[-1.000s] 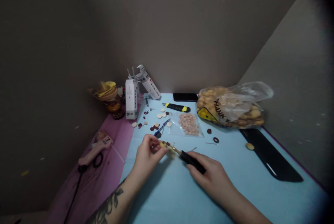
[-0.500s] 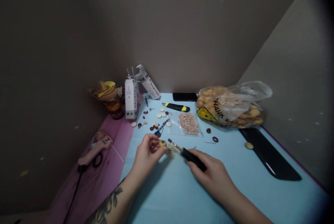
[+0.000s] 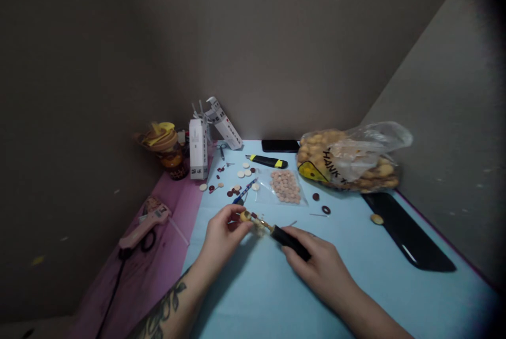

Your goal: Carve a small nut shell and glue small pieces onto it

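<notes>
My left grip (image 3: 223, 231) pinches a small yellowish piece (image 3: 245, 216) between thumb and fingers, above the near middle of the blue-covered table (image 3: 253, 291). My right grip (image 3: 316, 257) is closed around the black handle of a slim tool (image 3: 291, 244), its reddish tip pointing left, right at the piece; I can't tell whether they touch. Pale crumbs (image 3: 260, 230) lie just below. Farther off sit a clear packet of pinkish beads (image 3: 285, 187) and a black-and-yellow cutter (image 3: 269, 162); far right, a bulging plastic bag (image 3: 328, 162); left, a pink glue gun (image 3: 144, 227).
</notes>
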Demonstrator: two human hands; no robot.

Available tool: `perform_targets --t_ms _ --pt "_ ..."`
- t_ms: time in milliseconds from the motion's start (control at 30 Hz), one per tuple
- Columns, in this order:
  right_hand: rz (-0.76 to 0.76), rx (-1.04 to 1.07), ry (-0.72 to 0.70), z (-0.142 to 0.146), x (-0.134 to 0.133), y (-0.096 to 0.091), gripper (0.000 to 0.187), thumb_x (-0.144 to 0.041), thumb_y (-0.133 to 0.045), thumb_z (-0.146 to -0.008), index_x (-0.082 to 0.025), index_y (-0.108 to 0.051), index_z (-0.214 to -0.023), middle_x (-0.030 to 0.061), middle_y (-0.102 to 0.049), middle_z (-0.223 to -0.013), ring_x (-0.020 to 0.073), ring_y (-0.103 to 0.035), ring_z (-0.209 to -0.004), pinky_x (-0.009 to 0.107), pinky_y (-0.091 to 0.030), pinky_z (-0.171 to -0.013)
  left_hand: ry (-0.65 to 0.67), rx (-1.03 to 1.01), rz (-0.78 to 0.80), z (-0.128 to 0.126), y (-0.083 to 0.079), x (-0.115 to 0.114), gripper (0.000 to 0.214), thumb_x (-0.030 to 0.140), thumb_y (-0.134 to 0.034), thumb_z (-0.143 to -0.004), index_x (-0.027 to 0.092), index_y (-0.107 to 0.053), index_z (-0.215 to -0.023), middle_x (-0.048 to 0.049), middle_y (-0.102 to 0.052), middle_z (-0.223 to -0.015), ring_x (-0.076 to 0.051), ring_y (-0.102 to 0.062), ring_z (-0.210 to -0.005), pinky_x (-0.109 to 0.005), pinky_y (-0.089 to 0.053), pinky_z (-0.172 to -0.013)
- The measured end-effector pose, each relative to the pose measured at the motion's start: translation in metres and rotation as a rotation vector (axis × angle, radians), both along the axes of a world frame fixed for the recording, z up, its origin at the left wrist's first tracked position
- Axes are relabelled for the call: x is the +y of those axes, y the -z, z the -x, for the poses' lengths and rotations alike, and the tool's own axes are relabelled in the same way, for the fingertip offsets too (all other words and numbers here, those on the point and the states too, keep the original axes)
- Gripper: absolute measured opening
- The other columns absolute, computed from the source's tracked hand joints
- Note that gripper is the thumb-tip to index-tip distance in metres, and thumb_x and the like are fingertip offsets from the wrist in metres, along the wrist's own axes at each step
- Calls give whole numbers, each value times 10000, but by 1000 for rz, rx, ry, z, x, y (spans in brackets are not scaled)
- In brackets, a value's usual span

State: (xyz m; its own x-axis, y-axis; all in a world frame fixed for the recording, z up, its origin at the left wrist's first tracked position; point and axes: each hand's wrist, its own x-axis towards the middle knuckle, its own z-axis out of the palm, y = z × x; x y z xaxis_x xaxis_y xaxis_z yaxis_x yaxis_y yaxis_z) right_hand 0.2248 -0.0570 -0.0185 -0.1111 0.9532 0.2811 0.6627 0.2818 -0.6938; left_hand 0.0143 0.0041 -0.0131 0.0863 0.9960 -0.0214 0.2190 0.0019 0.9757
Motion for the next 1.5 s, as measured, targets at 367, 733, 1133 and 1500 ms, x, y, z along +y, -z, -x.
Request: perform_targets --t_ms 367,733,1133,1500 --pt "-21 -21 -14 -1 0 2 302 -220 -538 -819 -201 -659 -1095 82 -755 -1007 231 -728 -883 363 -595 -773 21 154 -117 2 1 0 248 276 -688 -710 152 -649 -921 -72 -694 -881 -191 -672 -772 -324 -549 -735" --pt "-21 -14 10 -1 1 2 305 -232 -535 -816 -200 -666 -1090 84 -755 -1019 235 -727 -894 361 -593 -787 -23 23 2 -1 -5 0 244 244 -733 -654 160 -661 -870 -34 -696 -785 -170 -641 -705 -297 -512 -688" --pt "-53 -20 56 -1 0 3 306 -270 -557 -821 -158 -674 -1080 108 -758 -1021 240 -733 -900 333 -602 -769 23 -591 327 2 -4 1 411 282 -833 -627 160 -655 -977 -69 -685 -1018 -137 -647 -809 -245 -491 -733" --pt "-86 2 37 1 -1 0 294 -239 -553 -813 -188 -666 -1079 84 -762 -999 219 -734 -874 325 -600 -763 -19 -209 54 -3 -5 -2 322 229 -749 -653 180 -621 -944 -37 -682 -848 -165 -640 -774 -288 -506 -707"
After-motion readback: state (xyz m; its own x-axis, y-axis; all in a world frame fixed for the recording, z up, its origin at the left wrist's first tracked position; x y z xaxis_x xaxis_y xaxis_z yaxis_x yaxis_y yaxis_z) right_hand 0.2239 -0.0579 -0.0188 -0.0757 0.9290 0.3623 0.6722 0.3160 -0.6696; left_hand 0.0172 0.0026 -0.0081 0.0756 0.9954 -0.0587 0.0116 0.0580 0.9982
